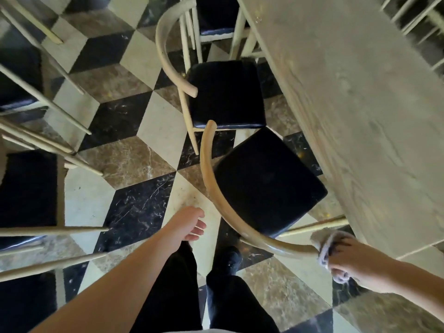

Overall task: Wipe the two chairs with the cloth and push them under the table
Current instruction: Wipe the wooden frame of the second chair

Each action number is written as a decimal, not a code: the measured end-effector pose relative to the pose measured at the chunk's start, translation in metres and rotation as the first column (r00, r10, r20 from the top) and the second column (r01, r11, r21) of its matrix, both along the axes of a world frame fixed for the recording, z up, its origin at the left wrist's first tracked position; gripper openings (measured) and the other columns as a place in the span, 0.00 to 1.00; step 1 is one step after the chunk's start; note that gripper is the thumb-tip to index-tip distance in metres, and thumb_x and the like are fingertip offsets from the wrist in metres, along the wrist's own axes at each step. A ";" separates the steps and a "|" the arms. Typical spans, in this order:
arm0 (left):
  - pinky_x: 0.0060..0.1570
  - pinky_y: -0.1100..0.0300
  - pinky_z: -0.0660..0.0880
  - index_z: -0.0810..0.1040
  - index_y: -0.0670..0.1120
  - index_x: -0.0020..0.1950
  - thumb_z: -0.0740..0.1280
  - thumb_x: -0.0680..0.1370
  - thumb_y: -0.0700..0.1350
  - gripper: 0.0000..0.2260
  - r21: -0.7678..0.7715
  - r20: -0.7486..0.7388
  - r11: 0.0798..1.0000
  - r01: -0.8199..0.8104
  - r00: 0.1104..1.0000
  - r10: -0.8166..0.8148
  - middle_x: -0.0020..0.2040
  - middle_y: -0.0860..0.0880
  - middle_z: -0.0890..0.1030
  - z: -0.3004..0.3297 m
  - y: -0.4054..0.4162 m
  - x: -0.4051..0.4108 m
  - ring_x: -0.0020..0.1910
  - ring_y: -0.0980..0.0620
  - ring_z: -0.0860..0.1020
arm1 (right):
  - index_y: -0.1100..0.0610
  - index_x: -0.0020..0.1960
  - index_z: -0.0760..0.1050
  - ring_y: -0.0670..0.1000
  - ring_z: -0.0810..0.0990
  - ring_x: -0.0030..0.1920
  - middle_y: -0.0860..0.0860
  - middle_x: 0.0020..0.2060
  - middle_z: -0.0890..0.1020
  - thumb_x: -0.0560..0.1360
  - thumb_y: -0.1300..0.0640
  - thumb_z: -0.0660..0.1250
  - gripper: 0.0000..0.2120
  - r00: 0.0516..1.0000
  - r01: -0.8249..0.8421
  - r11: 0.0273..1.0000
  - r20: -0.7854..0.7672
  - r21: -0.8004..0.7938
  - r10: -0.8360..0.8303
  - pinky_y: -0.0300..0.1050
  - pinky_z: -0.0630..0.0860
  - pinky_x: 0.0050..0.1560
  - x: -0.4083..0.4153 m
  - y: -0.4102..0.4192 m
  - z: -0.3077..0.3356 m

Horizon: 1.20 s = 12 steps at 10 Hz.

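Two wooden chairs with black seat cushions stand beside the pale wooden table (360,97). The near chair (266,181) has a curved backrest rail running from the middle of the view down to the lower right. My right hand (348,258) is closed on a grey cloth (324,246) wrapped around the right end of that rail. The far chair (225,92) stands just beyond the near one, its seat partly out from the table edge. My left hand (189,224) hangs free over the floor left of the near chair, fingers loosely apart and holding nothing.
Other chairs (36,200) with pale legs and dark seats crowd the left side. Another chair (216,18) stands at the top by the table. The floor (134,164) is black, cream and brown marble tiles. My legs in dark trousers (228,296) stand behind the near chair.
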State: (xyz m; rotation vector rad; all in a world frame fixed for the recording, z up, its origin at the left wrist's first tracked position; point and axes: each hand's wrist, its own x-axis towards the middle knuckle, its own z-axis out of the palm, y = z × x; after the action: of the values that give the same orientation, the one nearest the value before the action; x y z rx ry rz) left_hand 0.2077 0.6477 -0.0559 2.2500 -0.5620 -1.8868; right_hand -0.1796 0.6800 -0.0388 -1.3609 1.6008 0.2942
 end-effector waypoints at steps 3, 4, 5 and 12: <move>0.31 0.60 0.77 0.78 0.47 0.53 0.65 0.79 0.43 0.05 -0.222 0.056 0.959 0.176 0.984 -0.168 0.43 0.44 0.81 0.042 -0.086 0.000 0.35 0.51 0.81 | 0.59 0.52 0.76 0.48 0.77 0.26 0.53 0.35 0.73 0.81 0.67 0.59 0.08 0.843 0.535 0.843 0.100 -0.055 -0.528 0.37 0.73 0.26 0.040 -0.069 0.025; 0.42 0.52 0.80 0.77 0.47 0.50 0.62 0.80 0.43 0.04 -0.307 0.144 0.889 0.339 0.940 -0.308 0.44 0.45 0.80 0.041 -0.119 0.002 0.39 0.49 0.80 | 0.60 0.56 0.77 0.51 0.76 0.37 0.55 0.41 0.80 0.81 0.65 0.60 0.08 0.749 0.651 0.756 0.222 -0.074 -0.624 0.42 0.72 0.37 0.079 -0.095 0.004; 0.47 0.52 0.77 0.77 0.45 0.55 0.61 0.81 0.44 0.08 -0.396 0.377 0.716 0.575 0.813 -0.444 0.48 0.48 0.81 0.030 -0.164 0.010 0.46 0.48 0.80 | 0.63 0.55 0.79 0.55 0.77 0.40 0.59 0.41 0.81 0.81 0.64 0.62 0.08 0.607 0.753 0.654 0.302 0.078 -0.735 0.48 0.70 0.40 0.120 -0.123 -0.016; 0.56 0.64 0.64 0.76 0.50 0.69 0.55 0.83 0.53 0.18 -0.414 0.646 0.350 0.840 0.542 -0.538 0.66 0.53 0.78 -0.077 -0.289 -0.026 0.61 0.57 0.75 | 0.52 0.67 0.73 0.44 0.82 0.54 0.46 0.51 0.84 0.70 0.75 0.62 0.30 0.253 0.494 0.748 0.750 0.443 -0.611 0.43 0.78 0.56 0.255 -0.214 -0.130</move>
State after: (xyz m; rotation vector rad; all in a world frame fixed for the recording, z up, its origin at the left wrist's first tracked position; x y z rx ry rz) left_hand 0.1820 0.3583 -0.1328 1.9013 -2.2314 -0.9606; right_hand 0.0753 0.4656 -0.1684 -0.5246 0.9992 -0.6828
